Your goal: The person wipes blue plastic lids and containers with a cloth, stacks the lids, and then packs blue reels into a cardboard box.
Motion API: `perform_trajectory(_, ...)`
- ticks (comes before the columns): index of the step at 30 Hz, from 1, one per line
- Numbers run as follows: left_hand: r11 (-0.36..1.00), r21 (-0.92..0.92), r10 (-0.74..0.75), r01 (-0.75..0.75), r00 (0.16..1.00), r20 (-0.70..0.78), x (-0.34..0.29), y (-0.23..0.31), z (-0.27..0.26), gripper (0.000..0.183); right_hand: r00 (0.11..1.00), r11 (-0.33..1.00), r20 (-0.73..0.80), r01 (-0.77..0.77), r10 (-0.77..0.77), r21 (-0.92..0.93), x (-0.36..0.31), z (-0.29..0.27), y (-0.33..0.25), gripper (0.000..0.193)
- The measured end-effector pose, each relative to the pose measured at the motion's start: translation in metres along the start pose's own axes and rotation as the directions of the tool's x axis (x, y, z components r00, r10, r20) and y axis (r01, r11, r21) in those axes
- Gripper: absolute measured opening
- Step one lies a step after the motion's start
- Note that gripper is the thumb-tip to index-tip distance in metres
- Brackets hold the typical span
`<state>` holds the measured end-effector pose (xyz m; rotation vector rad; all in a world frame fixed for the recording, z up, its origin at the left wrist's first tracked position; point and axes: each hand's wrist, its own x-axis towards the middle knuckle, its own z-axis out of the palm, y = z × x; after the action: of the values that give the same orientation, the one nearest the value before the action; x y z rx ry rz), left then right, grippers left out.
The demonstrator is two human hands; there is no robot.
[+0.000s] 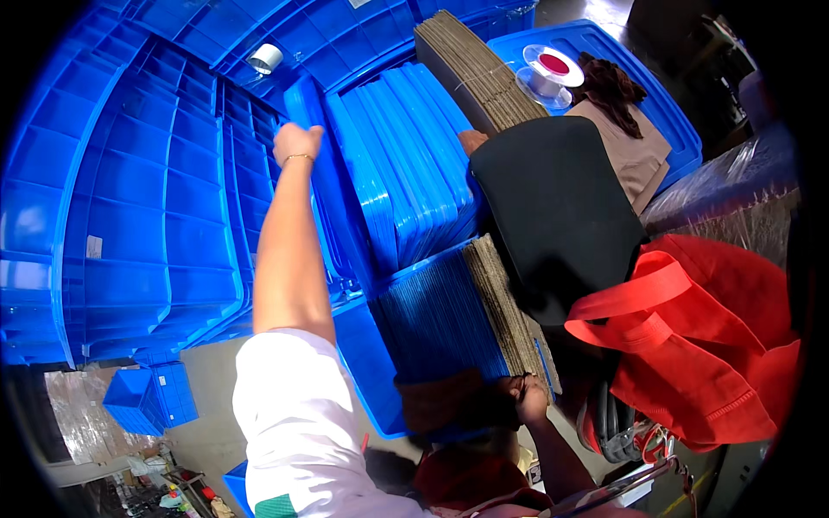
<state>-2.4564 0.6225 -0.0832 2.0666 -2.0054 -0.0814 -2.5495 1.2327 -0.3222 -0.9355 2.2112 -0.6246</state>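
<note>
My left hand [298, 142] reaches far forward, fingers closed round the upper edge of a blue plastic lid [332, 190]. This lid stands on edge, leaning beside a row of similar upright blue lids [401, 164]. Nearer to me, my right hand [528, 399] is low and partly shaded, its fingers curled at the near end of a stack of cardboard sheets [501, 302]. What it grips is hidden. Dark blue ribbed sheets [436, 324] stand packed beside the cardboard, in a blue bin [367, 367].
Tall blue crates [129, 198] wall the left side. A black rounded panel [557, 203], like a chair back, stands at right, with another person's hand [472, 142] at its edge. Nearby are a red bag [699, 345], bundled cardboard [479, 78] and a clear spool [549, 73].
</note>
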Motion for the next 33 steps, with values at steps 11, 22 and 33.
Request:
perform_trajectory(11,0.786,-0.531,0.135,-0.317,0.926,-0.354,-0.149,-0.093,-0.098,0.019,0.999,0.999,0.021,0.038,-0.038,-0.001,0.005,-0.007,-0.003,0.023)
perform_trajectory(22,0.901,-0.433,-0.028,0.005,0.999,-0.047,-0.358,-0.182,-0.004,0.039,0.994,0.996,0.091,-0.047,0.054,-0.078,0.003,-0.016,-0.01,0.029)
perform_trajectory(33,0.882,-0.459,0.103,-0.108,0.994,-0.036,-0.329,-0.175,0.009,0.087,0.995,0.995,0.085,-0.038,0.046,-0.092,0.001,-0.014,-0.001,0.03)
